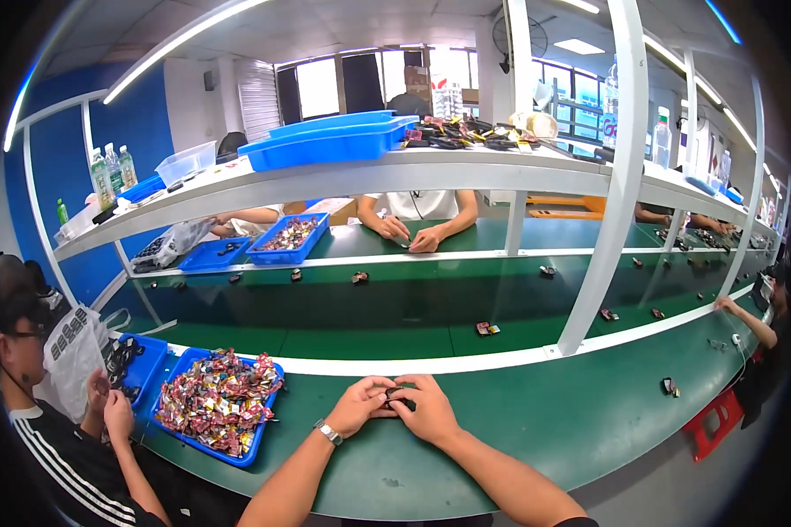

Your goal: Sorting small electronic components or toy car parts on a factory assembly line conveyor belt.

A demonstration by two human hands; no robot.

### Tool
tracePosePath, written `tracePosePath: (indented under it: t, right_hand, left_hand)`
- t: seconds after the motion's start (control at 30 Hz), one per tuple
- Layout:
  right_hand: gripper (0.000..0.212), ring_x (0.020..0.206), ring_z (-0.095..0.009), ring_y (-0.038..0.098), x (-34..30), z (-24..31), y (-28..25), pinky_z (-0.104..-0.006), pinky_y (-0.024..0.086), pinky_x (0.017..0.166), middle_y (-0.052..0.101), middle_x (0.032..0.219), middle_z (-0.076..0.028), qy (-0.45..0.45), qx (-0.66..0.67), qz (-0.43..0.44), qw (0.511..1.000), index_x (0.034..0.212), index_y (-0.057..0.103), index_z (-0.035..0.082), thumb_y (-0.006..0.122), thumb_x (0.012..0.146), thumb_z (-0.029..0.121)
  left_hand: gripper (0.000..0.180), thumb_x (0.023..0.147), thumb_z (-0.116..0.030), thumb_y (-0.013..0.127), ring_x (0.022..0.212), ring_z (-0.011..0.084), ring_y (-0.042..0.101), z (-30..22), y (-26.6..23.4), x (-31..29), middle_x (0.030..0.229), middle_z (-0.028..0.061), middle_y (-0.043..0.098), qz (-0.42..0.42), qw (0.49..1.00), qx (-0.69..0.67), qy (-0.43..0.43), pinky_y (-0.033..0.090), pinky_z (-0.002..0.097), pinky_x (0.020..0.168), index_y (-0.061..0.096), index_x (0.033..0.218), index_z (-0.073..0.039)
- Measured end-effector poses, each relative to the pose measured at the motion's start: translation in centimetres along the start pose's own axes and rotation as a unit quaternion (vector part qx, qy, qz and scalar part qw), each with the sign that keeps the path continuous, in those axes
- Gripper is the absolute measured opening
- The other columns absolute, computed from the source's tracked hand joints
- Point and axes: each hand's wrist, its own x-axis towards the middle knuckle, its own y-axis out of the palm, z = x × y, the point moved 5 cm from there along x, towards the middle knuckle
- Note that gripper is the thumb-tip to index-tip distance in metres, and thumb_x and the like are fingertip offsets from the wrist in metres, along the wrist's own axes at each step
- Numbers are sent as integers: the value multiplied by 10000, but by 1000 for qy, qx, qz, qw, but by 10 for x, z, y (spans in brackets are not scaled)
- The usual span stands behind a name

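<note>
Over the green bench [501,422], my left hand [357,409] and my right hand [430,413] meet with fingers bent inward. Between their fingertips they grip a small dark part [399,403], mostly covered by the fingers, so its kind cannot be made out. A metal-banded watch [329,431] circles my left wrist. To the left stands a blue tray [252,450] heaped with small red, yellow and silver pieces [218,395].
A co-worker's hands [110,406] are at the left, near a blue tray of black parts [154,353]. Beyond a white rail [395,365], small parts [487,329] lie scattered on a green belt [387,325]. A white post [602,237] and overhead shelf [413,174] stand ahead.
</note>
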Motion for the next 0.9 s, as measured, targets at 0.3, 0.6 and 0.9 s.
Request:
tracePosePath:
  t: [0.3,0.6,0.9]
  right_hand:
    - [149,1070,-268,573,-3,0,3,-371,490,905,635,1119,-56,7,16,-9,1000,939,728,90,703,792,85]
    - [176,1102,-294,552,-1,6,2,-380,480,930,614,1168,-80,-21,12,-4,1000,971,716,83,691,798,70]
    - [146,1109,-279,553,-1,-4,0,-372,489,922,611,1170,-72,-9,19,-3,1000,926,722,85,706,782,64]
  left_hand:
    - [224,974,-20,481,1066,213,625,0,-1,1,1157,106,622,-27,1000,-3,2,554,392,915,505,1194,-49]
    - [215,975,-20,479,1055,214,631,-3,1,-2,1165,115,620,-50,999,-1,21,554,388,918,506,1187,-43]
    - [215,971,-39,492,1028,233,644,-7,4,-3,1139,127,621,-53,998,-6,14,570,397,890,501,1185,-33]
